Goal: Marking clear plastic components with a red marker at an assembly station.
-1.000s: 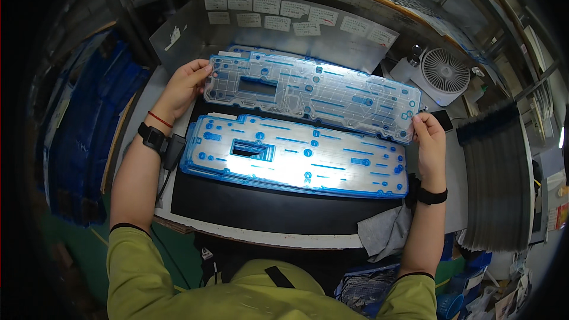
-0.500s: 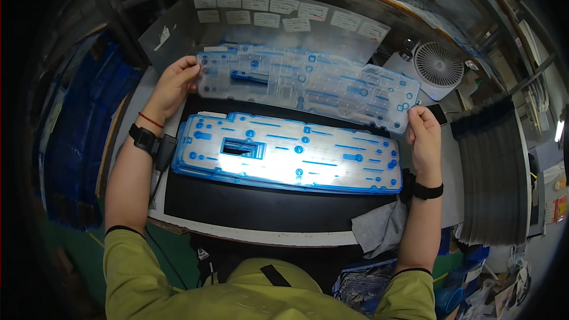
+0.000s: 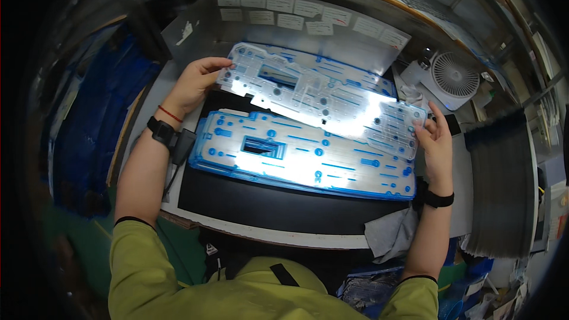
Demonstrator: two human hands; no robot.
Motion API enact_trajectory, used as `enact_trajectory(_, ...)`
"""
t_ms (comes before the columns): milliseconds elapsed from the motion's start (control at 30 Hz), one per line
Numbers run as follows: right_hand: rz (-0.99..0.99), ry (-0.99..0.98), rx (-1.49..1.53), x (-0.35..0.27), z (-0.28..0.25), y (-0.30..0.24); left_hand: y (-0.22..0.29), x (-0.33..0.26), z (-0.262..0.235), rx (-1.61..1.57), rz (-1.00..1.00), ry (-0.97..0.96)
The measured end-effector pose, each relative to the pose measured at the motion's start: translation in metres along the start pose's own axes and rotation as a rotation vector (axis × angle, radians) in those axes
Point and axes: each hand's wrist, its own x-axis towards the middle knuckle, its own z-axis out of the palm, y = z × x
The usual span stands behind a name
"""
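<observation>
A long, clear plastic panel (image 3: 349,112) with a rectangular opening and many small holes is held up, tilted, between my two hands. My left hand (image 3: 198,86) pinches its left end between thumb and fingers. At the right end, my right hand (image 3: 435,145) grips the edge with the thumb in front. Bright glare crosses the panel's middle. Below it lies a stack of silvery plates (image 3: 341,172) with blue edges, slots and circles. Partly hidden behind the held panel is another blue-marked panel (image 3: 332,65).
A black mat (image 3: 267,204) covers the white table. A grey cloth (image 3: 391,234) hangs at its front right edge. At the back right stands a white fan (image 3: 453,77). Dark layered sheets (image 3: 501,184) are at the right, blue wrapped material (image 3: 98,124) at the left.
The clear panel has tilted and come nearer, now overlapping the stack's far edge. More of the blue-marked panel behind shows. The whole view has shifted slightly.
</observation>
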Motion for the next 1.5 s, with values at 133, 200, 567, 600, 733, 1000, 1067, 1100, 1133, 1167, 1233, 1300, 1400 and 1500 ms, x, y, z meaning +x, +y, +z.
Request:
enact_trajectory(133,0.026,0.008,-0.023,0.002,-0.005,0.003,0.007,-0.002,0.005,-0.023,0.006,-0.012)
enact_trajectory(200,0.024,0.008,-0.028,0.002,-0.003,0.0,0.012,-0.003,0.009,-0.085,-0.003,-0.009)
enact_trajectory(567,0.008,0.005,-0.023,0.002,-0.004,0.001,0.013,-0.003,0.007,-0.124,-0.005,-0.028)
enact_trajectory(600,0.006,0.007,-0.024,0.002,-0.004,0.001,0.012,-0.002,0.006,-0.127,-0.003,-0.028)
enact_trajectory(733,0.006,0.008,-0.025,0.002,-0.004,0.001,0.011,-0.002,0.004,-0.114,-0.006,-0.035)
enact_trajectory(1000,-0.016,0.01,-0.023,0.003,-0.006,0.003,0.013,-0.001,0.005,-0.137,-0.02,-0.046)
enact_trajectory(1067,-0.016,0.008,-0.015,0.003,-0.005,0.001,0.011,-0.002,0.002,-0.134,-0.051,-0.045)
enact_trajectory(1100,-0.017,0.009,-0.012,0.003,-0.005,0.0,0.01,-0.001,0.002,-0.131,-0.068,-0.037)
enact_trajectory(1133,-0.014,0.009,-0.005,0.003,-0.005,0.0,0.009,-0.001,0.002,-0.128,-0.084,-0.029)
enact_trajectory(1167,-0.01,0.009,0.002,0.002,-0.005,0.0,0.009,-0.001,0.003,-0.086,-0.102,-0.033)
enact_trajectory(1233,-0.015,-0.003,0.019,0.001,-0.006,0.0,0.011,0.0,0.006,-0.004,-0.138,-0.043)
enact_trajectory(1300,-0.037,-0.026,0.038,0.001,-0.003,-0.002,0.008,0.001,0.005,0.047,-0.161,-0.032)
enact_trajectory(1400,-0.031,-0.046,0.039,0.001,-0.003,-0.001,0.006,0.002,0.002,0.082,-0.177,-0.037)
enact_trajectory(1500,-0.026,-0.054,0.061,0.001,-0.003,-0.001,0.01,0.0,0.008,0.081,-0.193,-0.016)
